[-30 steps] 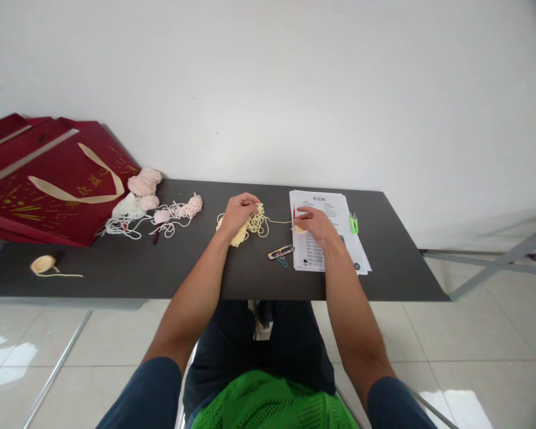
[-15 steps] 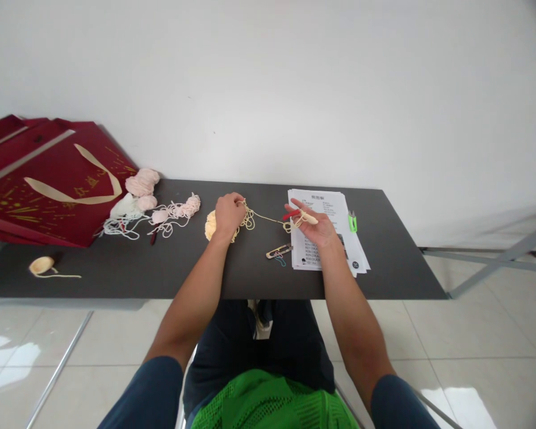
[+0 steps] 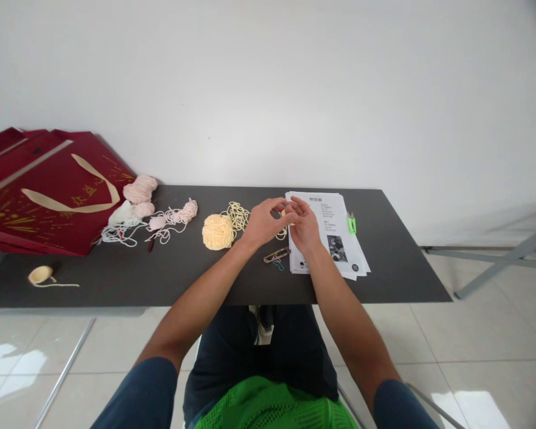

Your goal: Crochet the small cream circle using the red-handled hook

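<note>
My left hand point(image 3: 264, 221) and my right hand point(image 3: 304, 226) meet above the dark table point(image 3: 196, 280), fingers pinched together on a small cream crochet piece point(image 3: 286, 213) and its yarn strand. A cream yarn ball point(image 3: 217, 232) lies just left of my left hand, with loose cream yarn loops point(image 3: 238, 215) beside it. My right hand hovers over the left edge of a stack of printed sheets point(image 3: 335, 235). A small metal clip with stitch markers point(image 3: 274, 257) lies below my hands.
Green thread snips point(image 3: 351, 223) lie on the sheets' right side. Pink and white yarn bundles point(image 3: 147, 214) sit at the left by a dark red gift bag point(image 3: 49, 190). A small cream crochet round point(image 3: 40, 275) lies near the table's front left.
My left hand let go of the yarn ball and moved right to meet my right hand. The ball and loose loops now lie uncovered on the table.
</note>
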### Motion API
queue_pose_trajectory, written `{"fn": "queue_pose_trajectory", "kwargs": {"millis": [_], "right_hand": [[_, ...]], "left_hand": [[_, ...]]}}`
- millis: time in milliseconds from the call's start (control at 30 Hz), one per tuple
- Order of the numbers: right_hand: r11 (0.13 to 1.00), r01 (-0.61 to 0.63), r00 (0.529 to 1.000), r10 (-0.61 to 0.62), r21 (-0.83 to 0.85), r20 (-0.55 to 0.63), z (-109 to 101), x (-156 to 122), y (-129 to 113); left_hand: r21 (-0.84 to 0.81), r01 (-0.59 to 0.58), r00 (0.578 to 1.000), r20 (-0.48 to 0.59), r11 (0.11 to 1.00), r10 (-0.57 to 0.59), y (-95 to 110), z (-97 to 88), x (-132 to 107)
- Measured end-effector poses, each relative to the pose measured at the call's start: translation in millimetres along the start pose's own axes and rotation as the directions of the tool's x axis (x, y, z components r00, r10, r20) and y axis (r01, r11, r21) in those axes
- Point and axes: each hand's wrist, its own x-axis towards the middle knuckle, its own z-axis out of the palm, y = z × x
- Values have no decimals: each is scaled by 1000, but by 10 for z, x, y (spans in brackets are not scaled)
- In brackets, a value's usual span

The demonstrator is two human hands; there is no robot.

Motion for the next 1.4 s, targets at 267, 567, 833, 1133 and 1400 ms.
{"fn": "queue_pose_trajectory", "kwargs": {"millis": [267,567,833,1133,1400], "right_hand": [[993,73,997,-70,-95,32,195,-91,-55],[970,-141,989,130,-200,-69,23,-93,-146],[989,-87,976,110,-122,189,152,-54,-335],[990,-2,989,22,-139,145,386,128,-365],[985,40,977,-3,-169,213,260,116,-114]], "left_hand": [[-411,129,969,-141,902,-203,-280,1,71],[-690,58,931,-222,721,-288,-383,-20,130],[-612,77,990,-47,787,-133,-234,-94,52],[-622,126,983,-28,773,-184,-159,-135,217],[-512,166,953,-136,843,-270,-281,-50,139]]}}
